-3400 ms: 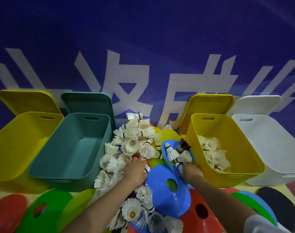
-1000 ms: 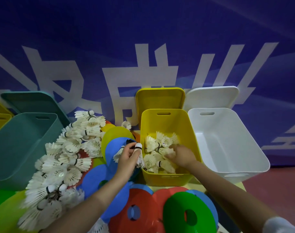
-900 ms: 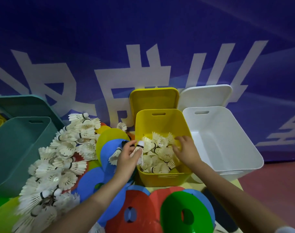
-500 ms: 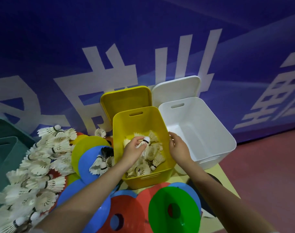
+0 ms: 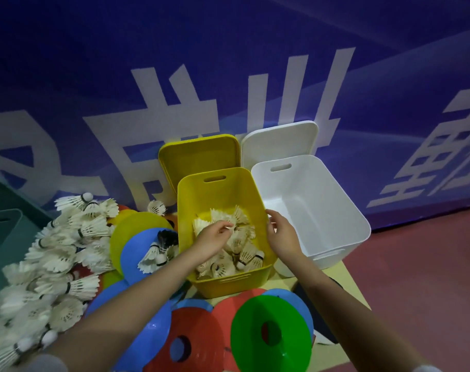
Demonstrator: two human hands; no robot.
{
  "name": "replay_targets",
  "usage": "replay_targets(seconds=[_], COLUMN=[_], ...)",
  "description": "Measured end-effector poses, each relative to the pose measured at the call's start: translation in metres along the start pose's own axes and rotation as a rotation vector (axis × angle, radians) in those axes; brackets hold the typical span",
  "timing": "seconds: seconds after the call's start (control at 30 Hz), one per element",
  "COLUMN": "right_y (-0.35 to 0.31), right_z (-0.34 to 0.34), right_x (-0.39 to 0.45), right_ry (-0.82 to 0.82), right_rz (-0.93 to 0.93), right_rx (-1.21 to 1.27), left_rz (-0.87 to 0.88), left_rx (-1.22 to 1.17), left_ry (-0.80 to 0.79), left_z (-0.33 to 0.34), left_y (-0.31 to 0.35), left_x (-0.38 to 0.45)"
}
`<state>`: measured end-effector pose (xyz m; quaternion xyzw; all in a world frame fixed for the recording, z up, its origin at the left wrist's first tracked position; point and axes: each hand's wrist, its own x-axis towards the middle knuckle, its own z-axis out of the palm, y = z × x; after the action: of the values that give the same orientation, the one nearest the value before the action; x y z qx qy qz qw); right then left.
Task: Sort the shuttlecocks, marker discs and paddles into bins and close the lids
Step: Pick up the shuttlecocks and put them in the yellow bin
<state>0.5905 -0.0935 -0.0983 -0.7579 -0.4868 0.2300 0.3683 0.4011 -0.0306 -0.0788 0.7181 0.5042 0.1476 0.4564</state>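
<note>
A yellow bin (image 5: 228,285) stands open in the middle, partly filled with white shuttlecocks (image 5: 244,256). My left hand (image 5: 212,241) reaches into it over the pile, fingertips pinching a shuttlecock (image 5: 231,232) low among the others. At the bin's right rim my right hand (image 5: 282,237) hovers with relaxed fingers, holding nothing. A large heap of shuttlecocks (image 5: 62,253) lies to the left, some on a blue marker disc (image 5: 137,251). Green (image 5: 271,334), red (image 5: 191,342) and yellow (image 5: 132,226) discs lie nearby.
An empty white bin (image 5: 322,210) sits right of the yellow one. Their lids, yellow (image 5: 199,157) and white (image 5: 279,140), lean on the blue wall behind. A teal bin (image 5: 0,237) is at the left edge. Red floor lies to the right.
My left hand carried a shuttlecock from the blue disc into the yellow bin and lowered it onto the pile. My right hand left the pile and moved to the bin's right rim.
</note>
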Motion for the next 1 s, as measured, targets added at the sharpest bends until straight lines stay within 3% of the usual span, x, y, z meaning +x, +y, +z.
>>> replay_targets(seconds=[0.17,0.33,0.57,0.77,0.87,1.0], right_y=[-0.011,-0.062,-0.153,-0.187,-0.191,-0.192], right_z=[0.001,0.027,0.110,0.180,0.213,0.240], right_x=[-0.002,-0.019,-0.052,-0.072,-0.070,-0.060], right_ry=[0.008,0.137,-0.120,-0.343,-0.456,-0.523], right_rz=[-0.005,-0.248,-0.356,-0.281,-0.202,-0.098], right_rx=[-0.150,-0.219,-0.048,0.007,-0.154,-0.604], left_rz=[0.078,0.058,0.003,-0.060,-0.136,-0.170], left_rx=[-0.112,-0.105,-0.046,0.032,0.064,0.050], left_ry=[0.193,0.370,0.518,0.583,0.525,0.416], left_z=[-0.061,-0.115,-0.178,-0.223,-0.234,-0.236], left_y=[-0.026,-0.074,-0.133,-0.175,-0.189,-0.186], left_x=[-0.036,-0.070,-0.112,-0.141,-0.138,-0.124])
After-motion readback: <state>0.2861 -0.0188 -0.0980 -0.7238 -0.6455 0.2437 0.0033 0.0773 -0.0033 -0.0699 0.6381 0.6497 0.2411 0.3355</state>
